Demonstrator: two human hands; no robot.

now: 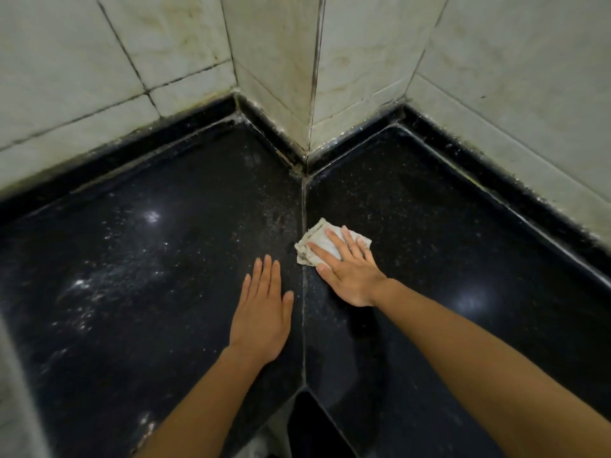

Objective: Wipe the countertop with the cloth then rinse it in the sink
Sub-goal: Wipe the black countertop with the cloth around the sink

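A crumpled pale cloth (315, 241) lies on the black speckled countertop (446, 246), just right of the seam between its two slabs. My right hand (347, 266) presses flat on the cloth, fingers spread over it and pointing up-left. My left hand (261, 309) rests flat on the left slab beside the seam, fingers together, holding nothing. White dusty smears cover the left slab. No sink shows in this view.
Stained pale wall tiles (363, 61) form a protruding corner at the back, with a black raised skirting (271, 127) along the wall base. The counter's front edge meets at an inner corner (305, 388) between my forearms.
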